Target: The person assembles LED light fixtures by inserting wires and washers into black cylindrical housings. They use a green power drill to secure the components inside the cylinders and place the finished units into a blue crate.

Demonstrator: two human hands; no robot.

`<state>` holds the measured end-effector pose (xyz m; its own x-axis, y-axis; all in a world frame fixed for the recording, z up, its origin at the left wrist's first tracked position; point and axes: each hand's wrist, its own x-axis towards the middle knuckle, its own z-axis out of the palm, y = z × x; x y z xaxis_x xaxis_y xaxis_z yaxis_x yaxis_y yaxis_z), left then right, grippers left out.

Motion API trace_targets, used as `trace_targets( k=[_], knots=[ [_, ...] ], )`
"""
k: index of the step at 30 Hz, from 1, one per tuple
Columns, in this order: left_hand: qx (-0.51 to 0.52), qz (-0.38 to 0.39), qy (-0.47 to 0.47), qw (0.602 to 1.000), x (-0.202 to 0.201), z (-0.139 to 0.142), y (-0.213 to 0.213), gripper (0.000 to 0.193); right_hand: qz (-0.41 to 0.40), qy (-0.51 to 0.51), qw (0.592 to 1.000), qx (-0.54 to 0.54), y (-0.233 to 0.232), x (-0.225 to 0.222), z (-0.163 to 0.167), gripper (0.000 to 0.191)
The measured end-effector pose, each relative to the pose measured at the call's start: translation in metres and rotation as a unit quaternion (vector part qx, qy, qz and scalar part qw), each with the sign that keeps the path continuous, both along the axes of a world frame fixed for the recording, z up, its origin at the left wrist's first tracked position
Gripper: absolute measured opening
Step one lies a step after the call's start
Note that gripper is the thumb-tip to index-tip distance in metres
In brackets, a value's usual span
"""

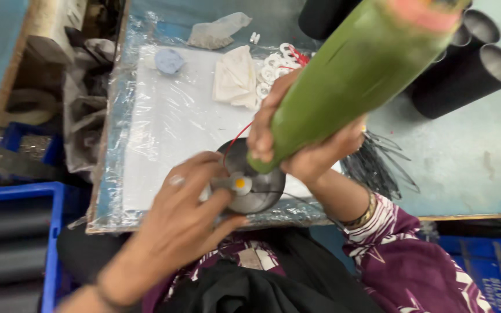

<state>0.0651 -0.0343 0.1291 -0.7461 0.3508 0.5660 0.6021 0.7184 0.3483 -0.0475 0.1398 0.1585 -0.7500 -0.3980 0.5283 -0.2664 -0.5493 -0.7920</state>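
Observation:
My right hand (pixel 308 145) is wrapped around a long green bottle (pixel 355 69), tipped so its narrow end points down onto a dark round metal part (pixel 259 191). That part lies on the plastic-covered white board (pixel 163 127), and a red wire (pixel 236 139) runs from it. My left hand (pixel 189 214) grips the near left edge of the round part, its fingers next to a small grey piece with an orange dot (pixel 239 183). A ring shows on one finger of this hand.
White rings (pixel 273 66), a crumpled white cloth (pixel 236 75) and a blue-grey lump (pixel 169 61) lie at the board's far side. Black tubes (pixel 465 69) lie at the back right, a bundle of black ties (pixel 378 165) right of my wrist. Blue crates (pixel 18 243) stand lower left.

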Motion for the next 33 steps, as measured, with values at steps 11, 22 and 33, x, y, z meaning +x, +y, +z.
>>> trace_targets(
  k=[11, 22, 33],
  knots=[
    [0.405, -0.129, -0.257, 0.868, -0.044, -0.110, 0.001, 0.128, 0.172, 0.023, 0.983, -0.068, 0.022, -0.009, -0.004, 0.098],
    [0.413, -0.147, -0.280, 0.854, -0.044, -0.109, -0.002, 0.125, 0.114, 0.018, 0.992, -0.051, 0.001, -0.011, -0.031, 0.098],
    [0.393, -0.152, -0.245, 0.873, -0.048, -0.104, -0.004, 0.121, 0.234, -0.026, 0.966, 0.105, 0.000, -0.015, -0.002, 0.089]
  ],
)
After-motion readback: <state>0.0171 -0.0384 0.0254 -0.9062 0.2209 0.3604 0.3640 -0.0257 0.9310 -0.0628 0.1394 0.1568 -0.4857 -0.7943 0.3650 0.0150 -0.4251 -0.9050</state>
